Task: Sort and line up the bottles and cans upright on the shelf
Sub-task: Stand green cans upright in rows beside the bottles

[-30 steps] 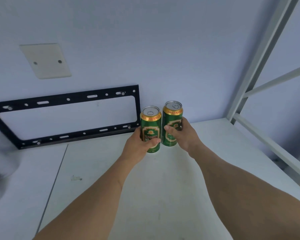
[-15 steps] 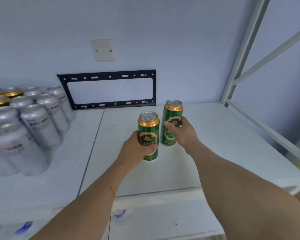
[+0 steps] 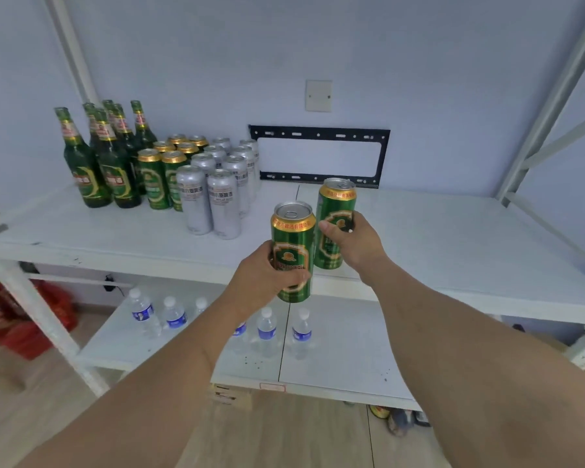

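My left hand (image 3: 264, 278) grips a green can with a gold rim (image 3: 293, 244), held upright in front of the shelf's front edge. My right hand (image 3: 355, 243) grips a second green can (image 3: 336, 211), upright just to the right and slightly farther back. On the left of the white shelf (image 3: 453, 238) stand several green glass bottles (image 3: 97, 163), then rows of green cans (image 3: 156, 179), then rows of silver cans (image 3: 223, 194), all upright.
A black metal bracket (image 3: 320, 133) leans against the wall at the back of the shelf. White frame posts (image 3: 551, 96) rise at the right and left. Several water bottles (image 3: 267, 329) stand on the lower shelf. Red crates (image 3: 24, 315) sit on the floor at left.
Both hands have drawn the two green cans back toward the shelf's front edge. The view has pulled away and swung left, so the rows of bottles and cans now show.
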